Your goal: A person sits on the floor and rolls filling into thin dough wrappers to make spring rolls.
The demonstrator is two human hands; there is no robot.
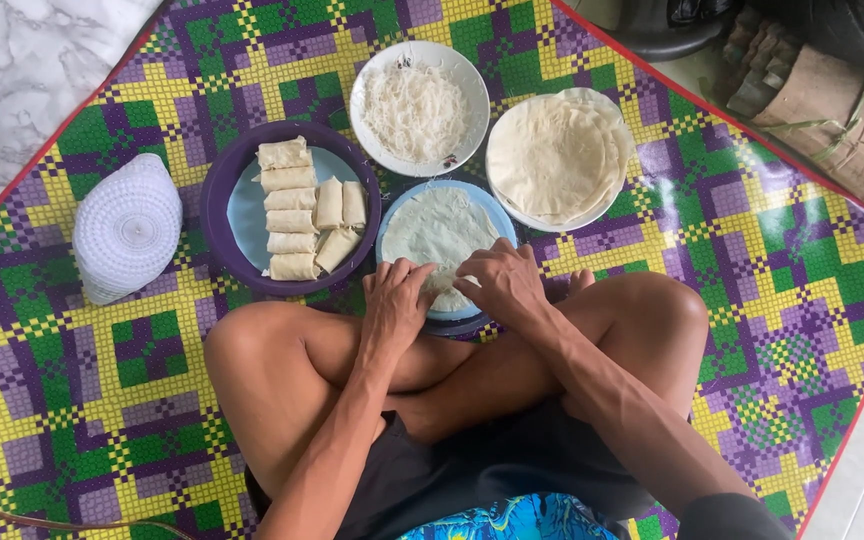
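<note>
A thin round wrapper [439,232] lies flat on a blue plate [492,215], which stands on the mat just in front of the person's crossed legs. Both hands work at the near edge of this wrapper. The left hand [399,303] rests on the near left part of it, with the fingers bent down and close together, pressing on the wrapper edge. The right hand [500,281] lies just beside it on the near right part, the fingers also curled down onto the wrapper. What is under the fingers is hidden, so I cannot tell if the edge is already folded over a filling.

To the left of the blue plate, touching it or almost, stands a dark purple bowl [220,215] with a light blue inside. In it lie finished rolls [304,210]: a column of five on the left and three more on the right side, all pale and closed.

Behind the blue plate stands a white bowl [364,95] with thin white noodles [415,110]. To the right of it, a white plate carries a stack of round wrappers [555,155].

At the far left on the mat lies a white plastic mesh cover [127,230], well apart from the hands.

All these things stand on a woven mat [752,300] with a pattern of green, yellow and purple squares and a red border. Beyond the mat, at the top left, a white marble floor [12,80] shows.
</note>
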